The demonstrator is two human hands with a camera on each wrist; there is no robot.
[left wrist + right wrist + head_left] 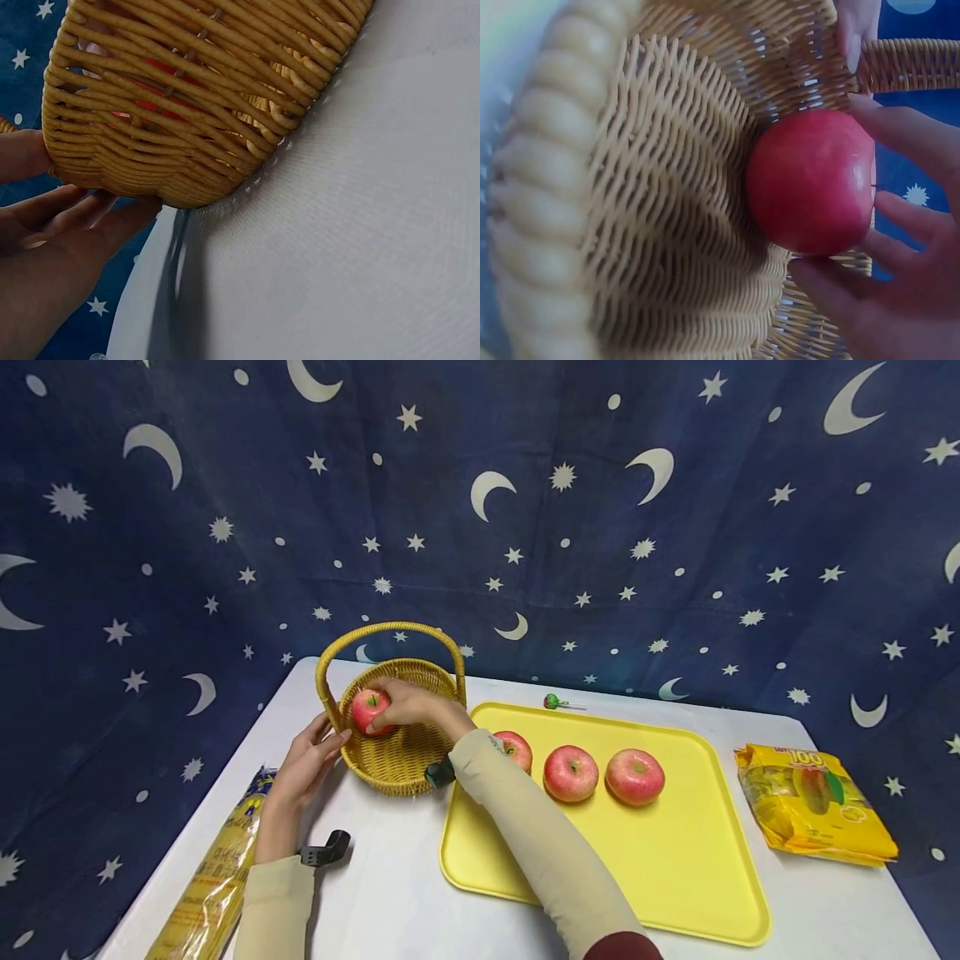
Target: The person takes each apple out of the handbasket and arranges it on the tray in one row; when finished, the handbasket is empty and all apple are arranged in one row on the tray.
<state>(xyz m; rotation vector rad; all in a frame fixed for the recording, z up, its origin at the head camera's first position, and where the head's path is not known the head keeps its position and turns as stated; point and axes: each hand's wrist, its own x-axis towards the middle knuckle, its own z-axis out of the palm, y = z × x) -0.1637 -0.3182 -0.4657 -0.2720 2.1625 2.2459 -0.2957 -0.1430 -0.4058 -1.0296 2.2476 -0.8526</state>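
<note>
Inside a woven wicker basket [397,768] with a tall hoop handle, my right hand [411,702] holds a red apple [366,710] at the left inner wall. Thumb and fingers spread around this apple [810,184] in the right wrist view, its stem facing the palm. From the left, my left hand [300,768] grips the basket near the foot of the handle. The left wrist view shows the thumb at the rim and the other fingers against the outside of the basket [187,97]. Red of the apple shows through the weave there.
Right of the basket lies a yellow tray [675,868] with three apples [572,774] in a row, one partly behind my right sleeve. A green lollipop [553,702] lies behind it. A yellow mango candy bag [813,802] is far right, a long pasta-like pack [206,893] left.
</note>
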